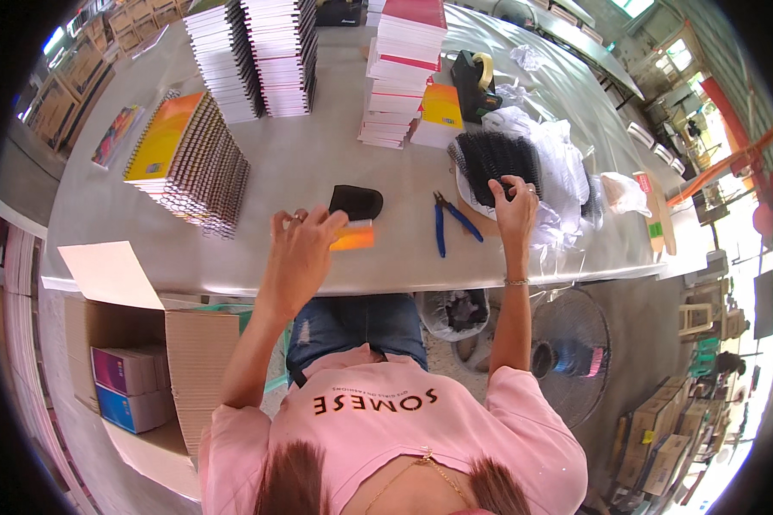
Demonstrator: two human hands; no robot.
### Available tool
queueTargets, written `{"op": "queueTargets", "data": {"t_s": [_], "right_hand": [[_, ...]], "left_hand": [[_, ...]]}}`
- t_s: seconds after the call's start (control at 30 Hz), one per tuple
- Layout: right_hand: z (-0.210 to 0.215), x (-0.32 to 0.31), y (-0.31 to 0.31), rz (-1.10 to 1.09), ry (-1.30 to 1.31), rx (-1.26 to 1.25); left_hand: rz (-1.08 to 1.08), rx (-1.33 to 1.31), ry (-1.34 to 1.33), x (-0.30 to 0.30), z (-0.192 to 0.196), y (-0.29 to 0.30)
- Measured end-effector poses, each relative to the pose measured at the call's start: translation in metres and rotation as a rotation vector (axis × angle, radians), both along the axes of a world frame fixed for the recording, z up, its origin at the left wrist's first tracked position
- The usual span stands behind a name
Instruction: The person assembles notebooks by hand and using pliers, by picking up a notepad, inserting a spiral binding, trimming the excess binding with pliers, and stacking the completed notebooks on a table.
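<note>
My left hand [303,249] is closed over a small booklet with an orange-yellow cover [355,238], near the table's front edge. The hand hides most of the booklet, and the part that shows is a little blurred. Just beyond it lies a flat black piece with a rounded end [361,202]. At the right, my right hand [515,199] has its fingertips pinched at the edge of a pile of black spiral binding coils [494,159]. Between my hands, blue-handled pliers [442,225] rest on the table with their handles spread toward me.
Spiral-bound yellow notebooks [176,142] stand stacked at the left. Taller stacks of books [279,60] and unbound pads [395,86] rise behind. A tape dispenser [477,86] and white plastic bags [558,154] are at the right. An open carton [202,369] and a fan [571,356] stand below.
</note>
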State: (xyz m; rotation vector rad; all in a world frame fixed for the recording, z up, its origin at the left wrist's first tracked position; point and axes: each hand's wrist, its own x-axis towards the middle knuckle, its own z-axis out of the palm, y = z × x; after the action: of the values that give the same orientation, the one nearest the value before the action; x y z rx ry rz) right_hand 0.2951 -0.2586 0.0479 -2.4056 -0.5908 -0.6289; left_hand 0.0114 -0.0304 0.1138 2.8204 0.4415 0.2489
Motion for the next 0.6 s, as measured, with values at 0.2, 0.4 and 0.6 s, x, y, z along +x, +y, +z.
{"op": "queueTargets", "data": {"t_s": [0.2, 0.4, 0.6], "right_hand": [[-0.001, 0.010, 0.003, 0.016, 0.073, 0.119], [0.011, 0.016, -0.014, 0.146, 0.257, 0.613], [0.055, -0.041, -0.024, 0.659, 0.645, 1.176]], "left_hand": [[0.086, 0.200, -0.166, -0.016, -0.043, -0.013], [0.176, -0.043, -0.324, -0.014, -0.049, -0.024], [0.151, -0.041, -0.501, -0.004, -0.062, -0.023]]}}
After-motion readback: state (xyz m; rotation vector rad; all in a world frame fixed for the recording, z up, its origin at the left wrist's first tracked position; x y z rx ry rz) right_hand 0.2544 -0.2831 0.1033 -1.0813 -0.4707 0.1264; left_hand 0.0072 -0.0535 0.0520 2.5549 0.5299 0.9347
